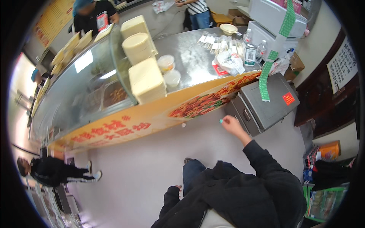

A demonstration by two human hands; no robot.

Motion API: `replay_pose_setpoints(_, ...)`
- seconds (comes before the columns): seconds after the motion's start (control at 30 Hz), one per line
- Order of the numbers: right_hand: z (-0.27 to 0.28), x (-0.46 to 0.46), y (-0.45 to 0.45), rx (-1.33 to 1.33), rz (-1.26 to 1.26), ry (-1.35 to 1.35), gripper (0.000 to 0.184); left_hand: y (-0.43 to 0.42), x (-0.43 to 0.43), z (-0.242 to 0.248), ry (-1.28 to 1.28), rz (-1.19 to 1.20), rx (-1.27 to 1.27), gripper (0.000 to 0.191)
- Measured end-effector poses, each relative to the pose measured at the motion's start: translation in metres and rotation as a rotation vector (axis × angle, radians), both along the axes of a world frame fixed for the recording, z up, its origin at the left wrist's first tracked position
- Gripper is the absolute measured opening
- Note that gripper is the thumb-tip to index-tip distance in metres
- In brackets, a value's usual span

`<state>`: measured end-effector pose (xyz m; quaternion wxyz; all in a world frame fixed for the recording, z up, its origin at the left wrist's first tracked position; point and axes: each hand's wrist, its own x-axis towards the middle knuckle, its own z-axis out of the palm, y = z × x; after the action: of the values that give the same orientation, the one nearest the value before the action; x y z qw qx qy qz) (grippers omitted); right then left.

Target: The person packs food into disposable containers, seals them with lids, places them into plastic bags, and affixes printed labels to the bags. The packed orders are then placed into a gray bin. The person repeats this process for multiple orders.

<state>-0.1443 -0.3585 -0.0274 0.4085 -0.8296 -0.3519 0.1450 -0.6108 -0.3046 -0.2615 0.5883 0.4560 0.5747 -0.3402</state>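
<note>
My right hand (232, 125) is raised over the floor, beside a dark grey insulated box (273, 99). Its fingertips pinch a small teal piece (221, 120), too small to identify. A strip of green stickers (265, 85) trails down across the grey box's lid, apart from my hand. A red label (288, 98) is stuck on that lid. Low by my thigh, my left hand (180, 190) is mostly covered by a black sleeve, so its grip is hidden. Ahead stands a steel-topped counter (191, 54) with a printed food picture on its front.
Stacked cream food containers (146, 78), plastic cups (172, 78), wrapped utensils (219, 44) and a plastic bag (229, 61) occupy the counter beside a curved glass display case (94, 77). White foam boxes (256, 31) rise at its right end. One person (54, 172) stands left; others are behind the counter.
</note>
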Motion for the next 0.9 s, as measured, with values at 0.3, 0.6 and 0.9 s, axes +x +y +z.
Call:
replay_pose_setpoints(0.3,0.053,0.238,0.087,0.241,-0.264,-0.182,0.023,0.198,0.165,0.037,-0.140,-0.088,0.387,0.043)
replay_pose_setpoints(0.6,0.026,0.417,0.169,-0.215,0.288,-0.272,0.021,0.131,0.266,0.010,-0.095,0.244,0.363,0.031)
replay_pose_setpoints(0.9,0.013,0.438,0.204,-0.444,0.691,-0.265,0.044,0.021,0.316,0.048,0.031,0.454,0.098,0.033)
